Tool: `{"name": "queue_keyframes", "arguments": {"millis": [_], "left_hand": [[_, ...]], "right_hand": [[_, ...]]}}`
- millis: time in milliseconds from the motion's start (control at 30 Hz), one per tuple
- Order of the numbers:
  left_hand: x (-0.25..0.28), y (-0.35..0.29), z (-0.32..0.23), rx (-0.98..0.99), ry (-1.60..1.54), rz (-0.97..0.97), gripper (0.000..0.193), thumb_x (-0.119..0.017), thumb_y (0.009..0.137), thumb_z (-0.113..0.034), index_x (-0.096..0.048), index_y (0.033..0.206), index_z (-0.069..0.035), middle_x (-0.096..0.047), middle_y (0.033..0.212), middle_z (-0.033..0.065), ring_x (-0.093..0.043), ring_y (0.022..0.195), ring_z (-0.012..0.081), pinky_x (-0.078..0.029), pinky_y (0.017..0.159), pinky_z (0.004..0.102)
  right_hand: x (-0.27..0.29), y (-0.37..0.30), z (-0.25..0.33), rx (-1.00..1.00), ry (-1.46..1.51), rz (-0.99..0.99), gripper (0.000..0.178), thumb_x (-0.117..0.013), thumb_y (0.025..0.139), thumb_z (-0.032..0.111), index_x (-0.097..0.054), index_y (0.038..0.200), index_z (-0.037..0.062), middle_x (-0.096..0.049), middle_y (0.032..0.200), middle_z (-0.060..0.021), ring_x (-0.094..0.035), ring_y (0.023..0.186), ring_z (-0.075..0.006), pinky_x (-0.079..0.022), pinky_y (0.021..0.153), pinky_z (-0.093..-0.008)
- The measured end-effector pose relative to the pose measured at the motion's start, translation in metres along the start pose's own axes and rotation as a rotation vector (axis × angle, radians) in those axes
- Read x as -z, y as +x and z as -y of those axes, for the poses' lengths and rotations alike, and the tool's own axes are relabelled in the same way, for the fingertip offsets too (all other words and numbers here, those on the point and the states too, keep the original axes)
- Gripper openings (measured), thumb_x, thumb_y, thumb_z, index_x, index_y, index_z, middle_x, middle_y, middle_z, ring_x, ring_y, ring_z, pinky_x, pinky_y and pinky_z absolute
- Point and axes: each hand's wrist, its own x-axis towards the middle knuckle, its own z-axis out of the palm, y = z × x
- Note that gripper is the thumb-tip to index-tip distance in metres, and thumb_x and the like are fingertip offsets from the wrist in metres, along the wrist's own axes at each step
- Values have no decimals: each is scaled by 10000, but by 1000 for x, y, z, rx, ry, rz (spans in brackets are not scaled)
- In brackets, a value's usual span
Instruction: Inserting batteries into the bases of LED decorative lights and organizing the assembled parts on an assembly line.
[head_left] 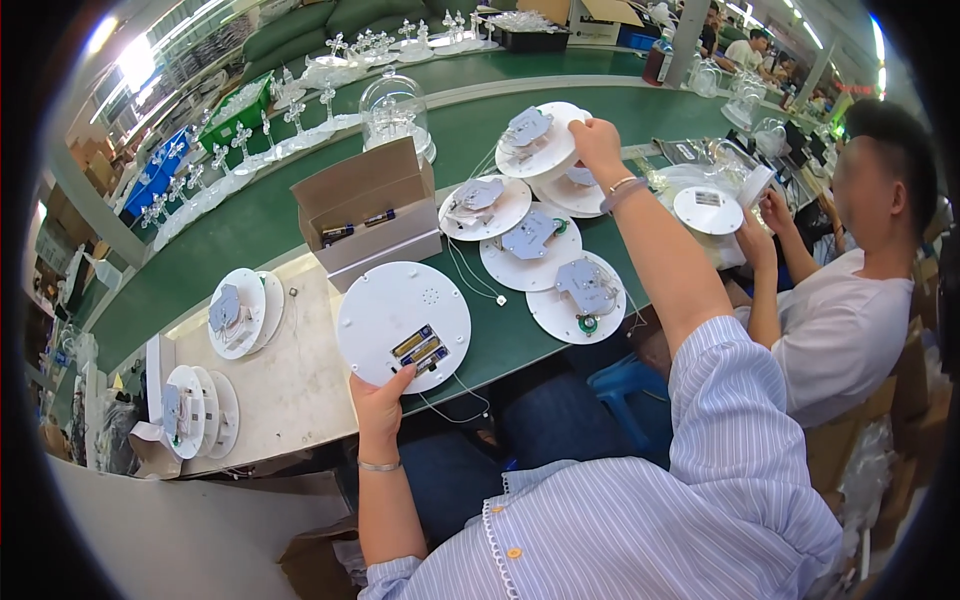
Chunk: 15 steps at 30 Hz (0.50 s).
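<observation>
My left hand [380,408] grips the lower edge of a round white disc base [385,305]. Batteries [420,348] lie in the open slot on its face, and a thin white wire hangs from below it. Farther off to the right, my right hand [598,150] pinches the rim of another white disc base [560,152], which has a grey plate on top. That one is raised and tilted over several similar discs [548,278] with grey plates and loose wires, spread on the green bench.
An open cardboard box [385,245] with batteries stands behind the left disc. Stacked discs [265,312] sit on the pale board [310,400] at left. A glass dome [395,115] and clear figurines stand beyond. At right a co-worker [840,310] handles a white disc [708,210].
</observation>
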Motion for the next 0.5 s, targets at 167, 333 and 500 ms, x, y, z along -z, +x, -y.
{"name": "queue_keyframes", "arguments": {"millis": [167,333,500], "left_hand": [[0,-2,-2,-8,2,17,531,-633,652,97,-431,1139,28,-532,1084,125,-529,982,210,-415,866,320],[3,-3,-1,-8,7,18,528,-631,652,96,-434,1137,25,-539,1076,123,-538,966,204,-423,855,318],[3,-3,0,-9,23,20,510,-629,655,97,-443,1125,27,-547,1063,120,-545,951,200,-431,843,311]], "right_hand": [[23,-16,-20,-108,172,33,277,-558,731,233,-582,807,-32,-571,658,-69,-556,520,-149,-462,421,-287],[34,-34,-33,361,-52,-91,282,-528,732,216,-578,727,-61,-567,585,-126,-527,464,-219,-415,461,-327],[27,-34,-13,614,-235,-252,278,-508,736,205,-559,711,-67,-559,648,-171,-535,535,-273,-399,487,-360]]}}
